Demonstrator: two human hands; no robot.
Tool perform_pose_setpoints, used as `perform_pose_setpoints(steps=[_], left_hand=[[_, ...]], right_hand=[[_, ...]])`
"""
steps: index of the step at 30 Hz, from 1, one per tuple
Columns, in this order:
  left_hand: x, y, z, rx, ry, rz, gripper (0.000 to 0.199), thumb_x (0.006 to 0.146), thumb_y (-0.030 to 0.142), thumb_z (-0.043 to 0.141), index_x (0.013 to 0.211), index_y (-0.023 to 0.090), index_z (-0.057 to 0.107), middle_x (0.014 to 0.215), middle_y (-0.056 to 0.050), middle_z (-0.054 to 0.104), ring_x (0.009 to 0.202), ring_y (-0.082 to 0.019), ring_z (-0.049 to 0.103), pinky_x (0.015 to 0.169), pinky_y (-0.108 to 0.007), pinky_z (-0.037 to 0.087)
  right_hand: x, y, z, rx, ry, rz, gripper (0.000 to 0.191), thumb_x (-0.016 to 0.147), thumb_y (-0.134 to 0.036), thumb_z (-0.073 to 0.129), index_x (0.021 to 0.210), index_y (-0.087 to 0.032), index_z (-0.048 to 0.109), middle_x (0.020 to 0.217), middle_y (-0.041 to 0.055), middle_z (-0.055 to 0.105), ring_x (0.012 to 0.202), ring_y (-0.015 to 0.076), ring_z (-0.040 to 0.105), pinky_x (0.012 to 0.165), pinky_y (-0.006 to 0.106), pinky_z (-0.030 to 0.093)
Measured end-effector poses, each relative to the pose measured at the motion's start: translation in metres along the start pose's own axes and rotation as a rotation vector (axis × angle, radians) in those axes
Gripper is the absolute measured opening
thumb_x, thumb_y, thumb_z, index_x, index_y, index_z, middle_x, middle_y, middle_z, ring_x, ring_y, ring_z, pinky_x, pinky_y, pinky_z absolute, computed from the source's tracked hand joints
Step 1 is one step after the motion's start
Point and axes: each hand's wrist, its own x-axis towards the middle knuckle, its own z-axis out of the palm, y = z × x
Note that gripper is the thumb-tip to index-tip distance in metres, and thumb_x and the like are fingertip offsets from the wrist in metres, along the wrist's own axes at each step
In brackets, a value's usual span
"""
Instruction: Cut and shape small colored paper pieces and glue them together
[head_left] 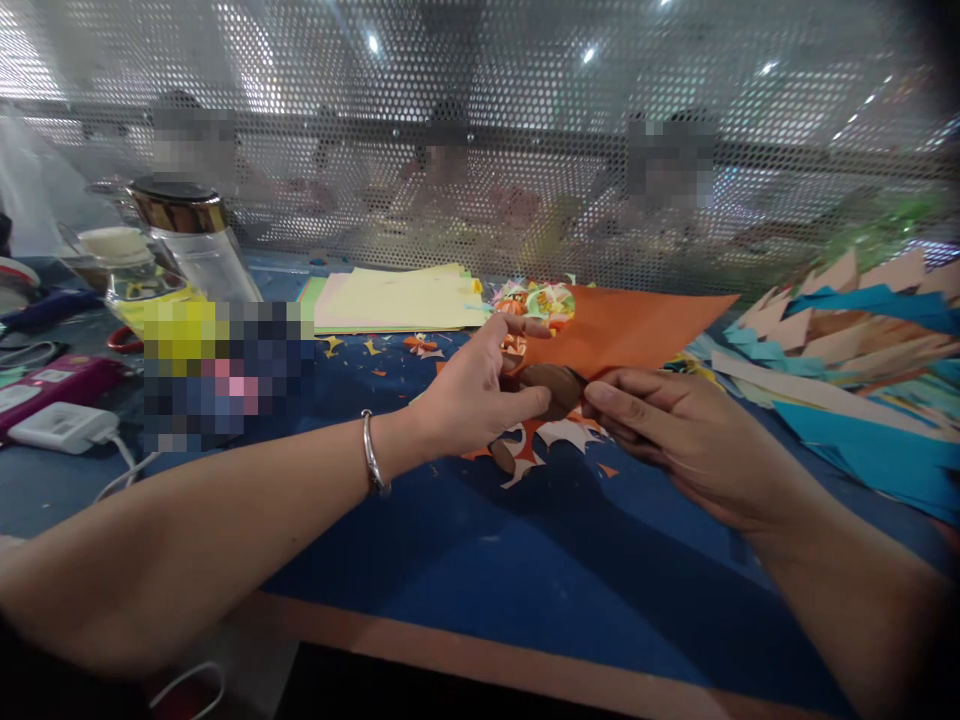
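Note:
An orange paper sheet (637,325) is held up over the blue table (450,560). A round brown piece (553,388) lies against its lower edge, between my hands. My left hand (480,390), with a silver bracelet at the wrist, has thumb and index finger apart around the left side of the brown piece. My right hand (660,430) pinches the lower edge of the sheet beside the brown piece. Beneath them are orange and white paper scraps (566,434). Part of the sheet is hidden by my left fingers.
Behind is a stack of pale yellow paper (397,300). At the right lie cut blue and pink papers (885,430). A yellow-filled bottle (154,290), a clear tumbler (206,250) and a white charger (64,427) stand or lie left. A perforated metal screen (540,130) rises behind.

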Motion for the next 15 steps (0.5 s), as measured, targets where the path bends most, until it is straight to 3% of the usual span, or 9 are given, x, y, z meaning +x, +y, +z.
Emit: perform_pose_setpoints(steps=[3, 15], left_hand=[[0.0, 0.0014, -0.0018, 0.043, -0.075, -0.032, 0.055, 0.078, 0.012, 0.068, 0.126, 0.021, 0.042, 0.074, 0.006, 0.062, 0.062, -0.012, 0.065, 0.059, -0.025, 0.046], [0.001, -0.0035, -0.0061, 0.118, -0.119, -0.029, 0.06, 0.074, 0.012, 0.069, 0.127, 0.021, 0.041, 0.069, 0.009, 0.058, 0.054, -0.008, 0.055, 0.055, -0.024, 0.039]], right_hand=[[0.0004, 0.0012, -0.0009, -0.018, 0.002, -0.003, 0.057, 0.076, -0.073, 0.081, 0.073, -0.018, 0.066, 0.059, -0.0055, 0.041, 0.052, 0.0077, 0.032, 0.046, 0.022, 0.024], [0.0027, 0.0015, -0.0035, -0.217, -0.011, -0.11, 0.06, 0.078, -0.079, 0.073, 0.068, -0.02, 0.066, 0.06, -0.0028, 0.048, 0.053, 0.01, 0.036, 0.047, 0.024, 0.028]])
